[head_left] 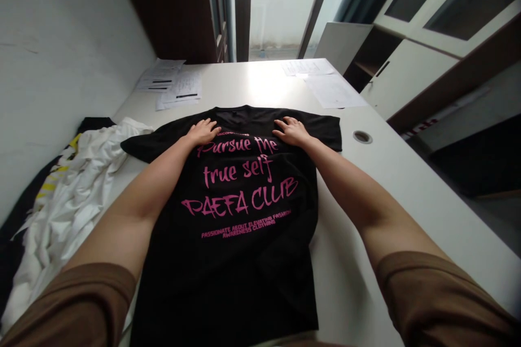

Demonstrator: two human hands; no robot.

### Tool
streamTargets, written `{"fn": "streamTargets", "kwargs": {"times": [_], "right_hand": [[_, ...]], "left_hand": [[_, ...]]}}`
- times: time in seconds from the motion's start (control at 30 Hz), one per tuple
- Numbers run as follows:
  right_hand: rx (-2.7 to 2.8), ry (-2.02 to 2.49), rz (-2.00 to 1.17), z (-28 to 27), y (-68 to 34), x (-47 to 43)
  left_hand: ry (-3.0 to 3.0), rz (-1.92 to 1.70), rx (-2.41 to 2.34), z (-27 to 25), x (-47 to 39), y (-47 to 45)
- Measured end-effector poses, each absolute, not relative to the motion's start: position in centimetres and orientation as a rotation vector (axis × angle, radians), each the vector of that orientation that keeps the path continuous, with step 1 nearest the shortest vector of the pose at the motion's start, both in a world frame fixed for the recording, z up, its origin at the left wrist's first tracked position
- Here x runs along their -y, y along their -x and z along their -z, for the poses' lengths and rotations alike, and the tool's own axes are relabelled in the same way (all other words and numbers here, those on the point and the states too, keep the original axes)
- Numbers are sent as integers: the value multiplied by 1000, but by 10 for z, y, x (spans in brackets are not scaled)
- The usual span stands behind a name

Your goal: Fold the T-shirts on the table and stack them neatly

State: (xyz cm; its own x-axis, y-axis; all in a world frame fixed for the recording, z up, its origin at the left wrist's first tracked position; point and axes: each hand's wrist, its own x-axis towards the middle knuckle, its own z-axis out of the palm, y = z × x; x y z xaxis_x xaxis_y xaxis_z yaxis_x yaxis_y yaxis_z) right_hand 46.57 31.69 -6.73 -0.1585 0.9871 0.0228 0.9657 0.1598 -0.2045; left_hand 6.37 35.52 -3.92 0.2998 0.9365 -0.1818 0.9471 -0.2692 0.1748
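Note:
A black T-shirt [228,276] with pink lettering lies spread out, front up, its collar toward the far side and its sleeves out to both sides. My left hand [203,132] rests flat on its upper left chest, fingers spread. On the upper right chest lies my right hand [291,131], also flat with the fingers apart. Both hands press on the cloth without gripping it. The shirt's bottom hem runs toward my body at the lower edge of the view.
Under the shirt is a white table [244,84]. Crumpled white clothes [81,173] are heaped along the left wall. Papers lie at the far left [179,89] and a sheet at the far right [334,91]. A round cable hole [362,137] sits right of the shirt.

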Motion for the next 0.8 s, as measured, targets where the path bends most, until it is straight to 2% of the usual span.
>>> {"fn": "streamTargets", "kwargs": {"times": [0.2,0.43,0.53,0.63,0.73,0.8], "right_hand": [[2213,1987,-273,71,-468,-338],[2109,1904,-108,75,-463,-332],[2092,1858,-65,72,-462,-327],[2078,1850,-46,69,-460,-323],[2062,1870,-45,65,-456,-318],[2068,1866,-67,61,-456,-313]], "left_hand": [[-2286,69,-1775,40,-373,-72],[-2233,-61,-1864,41,-355,-95],[-2413,-268,-1745,37,-304,-126],[-2637,-448,-1344,25,-225,-160],[-2719,-389,-854,6,-133,-184],[-2722,-287,-739,-4,-76,-193]]}}
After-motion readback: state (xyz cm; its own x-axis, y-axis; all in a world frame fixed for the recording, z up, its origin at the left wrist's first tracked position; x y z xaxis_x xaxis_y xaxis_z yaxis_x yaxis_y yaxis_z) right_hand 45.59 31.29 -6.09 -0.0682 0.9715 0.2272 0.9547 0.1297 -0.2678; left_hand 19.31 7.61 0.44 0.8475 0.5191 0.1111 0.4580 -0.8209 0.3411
